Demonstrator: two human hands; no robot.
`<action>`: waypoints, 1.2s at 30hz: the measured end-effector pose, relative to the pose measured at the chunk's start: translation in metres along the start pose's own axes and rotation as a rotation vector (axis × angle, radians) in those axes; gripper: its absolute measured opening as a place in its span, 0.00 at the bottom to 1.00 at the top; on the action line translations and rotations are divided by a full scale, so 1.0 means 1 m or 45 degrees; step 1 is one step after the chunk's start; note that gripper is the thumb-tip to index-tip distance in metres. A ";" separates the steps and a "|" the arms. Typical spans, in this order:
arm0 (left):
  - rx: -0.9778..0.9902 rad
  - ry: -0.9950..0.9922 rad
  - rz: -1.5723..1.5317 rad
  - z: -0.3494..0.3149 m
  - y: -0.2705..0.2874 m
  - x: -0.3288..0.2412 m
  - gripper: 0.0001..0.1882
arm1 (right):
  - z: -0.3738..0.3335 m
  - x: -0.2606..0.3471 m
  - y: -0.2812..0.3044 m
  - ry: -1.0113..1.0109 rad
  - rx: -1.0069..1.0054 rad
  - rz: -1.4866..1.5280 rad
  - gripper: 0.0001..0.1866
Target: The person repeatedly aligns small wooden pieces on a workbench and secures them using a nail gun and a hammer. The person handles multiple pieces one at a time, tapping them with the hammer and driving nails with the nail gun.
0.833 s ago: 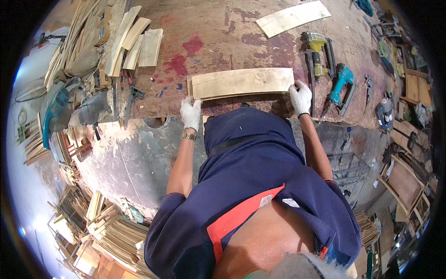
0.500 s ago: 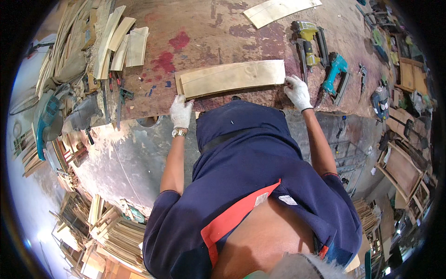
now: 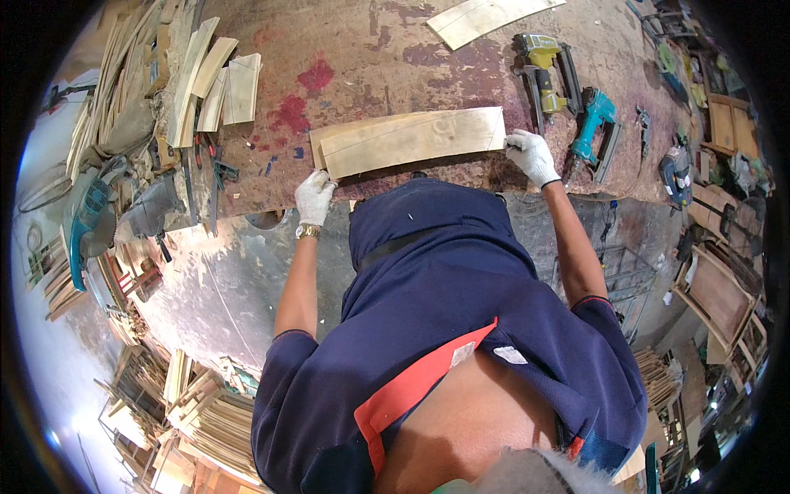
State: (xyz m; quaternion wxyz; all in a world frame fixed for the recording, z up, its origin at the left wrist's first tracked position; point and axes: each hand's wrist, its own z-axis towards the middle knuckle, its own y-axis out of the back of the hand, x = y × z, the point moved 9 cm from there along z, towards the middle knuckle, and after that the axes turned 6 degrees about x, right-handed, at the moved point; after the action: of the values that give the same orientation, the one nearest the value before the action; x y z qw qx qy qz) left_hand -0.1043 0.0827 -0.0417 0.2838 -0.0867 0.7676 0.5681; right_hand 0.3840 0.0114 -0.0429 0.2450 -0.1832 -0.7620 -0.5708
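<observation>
A pale, gently curved wooden board [image 3: 411, 142] lies along the near edge of the workbench, with a pencil line on its face. Part of a second board [image 3: 318, 136] shows beneath it at the left end. Both my hands wear white gloves. My left hand [image 3: 315, 198] is at the board's near left corner, its fingers bent and closed against it. At the other end, my right hand [image 3: 532, 157] pinches the near right corner between thumb and fingers. The fingertips' undersides are hidden.
Right of the boards lie a yellow-green nail gun [image 3: 543, 70], a teal nail gun [image 3: 592, 125] and a dark power tool [image 3: 676, 176]. Another curved board [image 3: 485, 18] rests at the far side. Cut wood pieces [image 3: 241, 89] and a teal circular saw [image 3: 86, 214] sit left.
My left hand has shifted slightly left, and its wrist has turned a little. My right hand stays at the board's right end. The boards have barely moved.
</observation>
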 end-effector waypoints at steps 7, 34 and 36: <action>0.008 0.003 -0.064 0.000 0.001 -0.002 0.11 | 0.002 0.004 0.002 0.047 -0.002 -0.006 0.06; -0.349 0.373 -0.486 0.003 -0.005 0.008 0.16 | -0.006 -0.021 -0.011 -0.642 -0.422 0.467 0.21; -0.378 0.352 -0.480 0.002 -0.003 0.006 0.16 | -0.005 -0.017 -0.007 -0.604 -0.433 0.410 0.22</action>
State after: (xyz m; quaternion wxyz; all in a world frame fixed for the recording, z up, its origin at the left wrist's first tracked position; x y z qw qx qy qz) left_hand -0.1069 0.0846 -0.0476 0.2610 -0.3454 0.6777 0.5944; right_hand 0.3946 0.0042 -0.0570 0.1137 -0.4674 -0.6528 -0.5852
